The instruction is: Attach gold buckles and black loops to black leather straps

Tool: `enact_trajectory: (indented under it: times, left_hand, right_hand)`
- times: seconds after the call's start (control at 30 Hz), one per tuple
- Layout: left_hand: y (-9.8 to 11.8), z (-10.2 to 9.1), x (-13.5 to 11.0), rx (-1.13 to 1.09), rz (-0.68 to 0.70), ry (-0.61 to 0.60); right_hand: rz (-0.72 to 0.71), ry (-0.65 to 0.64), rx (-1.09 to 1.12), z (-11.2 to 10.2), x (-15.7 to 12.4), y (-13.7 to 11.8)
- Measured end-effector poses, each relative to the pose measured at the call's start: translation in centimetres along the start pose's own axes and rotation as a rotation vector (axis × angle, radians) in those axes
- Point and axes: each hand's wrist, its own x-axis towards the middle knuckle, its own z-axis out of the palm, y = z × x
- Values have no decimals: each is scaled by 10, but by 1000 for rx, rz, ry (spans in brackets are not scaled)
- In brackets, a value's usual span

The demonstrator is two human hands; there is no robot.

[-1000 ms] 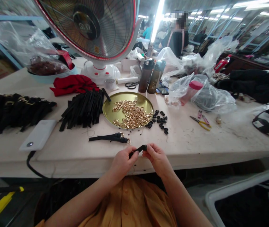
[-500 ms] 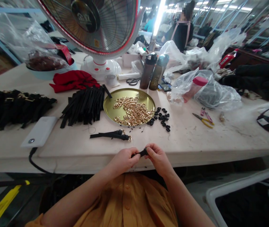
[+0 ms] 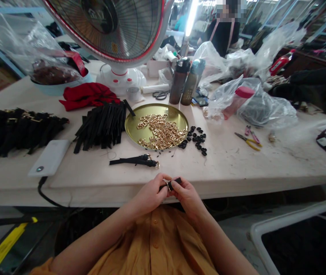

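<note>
My left hand and my right hand meet at the table's front edge, both pinched on a short black strap with a small metal buckle at its middle. Just beyond them lie finished black straps with gold buckles. Farther back sits a round gold tray with several gold buckles heaped in it. Small black loops are scattered to its right. A pile of plain black straps lies to its left.
A white power bank with a black cable lies at the left, beside another heap of buckled straps. A large fan, red cloth, two bottles, plastic bags and pliers stand farther back. A person sits beyond the table.
My hands have drawn closer together on the strap, and a small metal buckle now shows between my fingertips. The view has tilted slightly downward.
</note>
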Motion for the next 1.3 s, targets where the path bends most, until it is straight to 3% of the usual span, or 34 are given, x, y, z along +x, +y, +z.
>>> enact_trajectory:
  times: [0.13, 0.27, 0.5, 0.67, 0.9, 1.03, 1.3]
  left_hand:
    - [-6, 0, -2, -3, -44, 39]
    - [-8, -1, -6, -9, -41, 22]
    - [-11, 0, -18, 73, -51, 38]
    - [-13, 0, -25, 257, -82, 10]
    - [-11, -2, -28, 246, -121, -40]
    - [-15, -3, -31, 206, -138, -76]
    - [-20, -7, -40, 47, -239, -142]
  right_hand:
    - [-38, 26, -13, 3, -7, 4]
    - [2, 20, 125, 0, -11, 6]
    - [254, -124, 170, 4, -22, 18]
    - [336, -157, 200, 2, -28, 23]
    - [426, -270, 286, 5, -35, 26]
    - [396, -223, 240, 4, -39, 25]
    - [156, 85, -97, 1, -35, 29]
